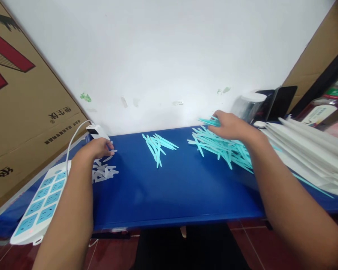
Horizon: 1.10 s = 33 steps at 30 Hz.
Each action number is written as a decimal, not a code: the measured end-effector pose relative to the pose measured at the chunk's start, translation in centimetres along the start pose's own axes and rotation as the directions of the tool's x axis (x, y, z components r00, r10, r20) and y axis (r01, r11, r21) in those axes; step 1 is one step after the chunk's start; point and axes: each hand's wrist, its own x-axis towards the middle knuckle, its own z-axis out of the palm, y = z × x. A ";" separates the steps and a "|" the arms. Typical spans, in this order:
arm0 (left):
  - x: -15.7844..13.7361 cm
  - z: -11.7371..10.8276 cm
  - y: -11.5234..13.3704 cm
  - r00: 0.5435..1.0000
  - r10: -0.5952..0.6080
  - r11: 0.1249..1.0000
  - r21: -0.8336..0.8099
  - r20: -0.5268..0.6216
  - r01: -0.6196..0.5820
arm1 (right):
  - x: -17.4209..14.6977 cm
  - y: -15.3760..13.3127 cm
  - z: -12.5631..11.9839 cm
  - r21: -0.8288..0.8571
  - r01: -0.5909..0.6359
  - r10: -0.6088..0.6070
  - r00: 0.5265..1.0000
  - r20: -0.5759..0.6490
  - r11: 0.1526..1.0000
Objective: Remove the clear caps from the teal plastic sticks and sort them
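Note:
My left hand (103,147) is closed in a pinch on a small translucent cap-like piece (114,151). Below its fingers, a pile of similar translucent pieces (104,171) lies on the blue tabletop. At the right, my right hand (228,125) grips several slender turquoise sticks (210,122), their ends pointing left past the fingertips. Directly under that hand spreads a large heap of turquoise sticks (219,148), partly hidden by the forearm. Between the hands lies a smaller, loose group of turquoise sticks (157,146). The exact kind of the sticks is too small to tell.
A white power strip (42,206) and a small white device (97,131) with a cable stand at left, beside a large cardboard box (30,93). White paper sheets or bags (307,153), a lidded jar (252,103) and bottles (318,112) crowd the right. A white wall closes the back.

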 end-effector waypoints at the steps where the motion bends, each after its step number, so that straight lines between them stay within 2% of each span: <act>1: 0.2 0.4 0.3 1.000 -0.013 1.000 0.028 0.018 0.013 | -0.1 -0.6 0.2 0.055 0.019 -0.021 0.999 0.034 0.998; 3: 0.8 1.1 0.6 0.997 -0.052 0.993 0.107 0.051 0.047 | -0.3 -1.9 0.6 0.140 0.060 -0.078 0.988 0.130 0.988; 5: 1.3 1.7 0.7 0.999 -0.028 0.992 0.128 0.036 0.023 | -0.6 -3.1 1.0 0.184 0.118 -0.148 0.976 0.160 0.976; 10: 1.6 2.4 1.1 0.999 0.041 0.998 0.054 -0.014 -0.040 | -1.1 -4.8 1.3 0.384 0.238 -0.293 0.952 0.089 0.892; 13: 0.6 2.4 3.4 0.983 0.159 0.980 -0.101 -0.095 -0.169 | -1.4 -5.5 1.3 0.496 0.255 -0.319 0.946 0.049 0.830; 16: -0.8 3.1 7.4 0.920 0.315 0.886 -0.274 -0.234 -0.374 | -1.7 -6.1 1.2 0.594 0.204 -0.303 0.950 0.070 0.778; 18: -1.8 4.2 10.4 0.896 0.359 0.752 -0.488 -0.262 -0.444 | -1.9 -6.6 1.2 0.639 0.167 -0.293 0.951 0.095 0.751; 21: -3.0 6.3 13.8 0.892 0.362 0.508 -0.745 -0.271 -0.432 | -2.2 -7.2 1.4 0.674 0.143 -0.296 0.948 0.117 0.725; 23: -3.4 7.5 15.0 0.897 0.360 0.424 -0.812 -0.256 -0.402 | -2.3 -7.5 1.7 0.696 0.130 -0.303 0.944 0.131 0.706; 28: -3.7 8.4 15.3 0.909 0.317 0.405 -0.828 -0.272 -0.389 | -2.3 -7.7 2.3 0.719 0.104 -0.318 0.933 0.168 0.687; 33: -3.9 8.6 15.6 0.897 0.328 0.406 -0.813 -0.296 -0.416 | -2.4 -8.0 2.3 0.725 0.090 -0.350 0.912 0.216 0.683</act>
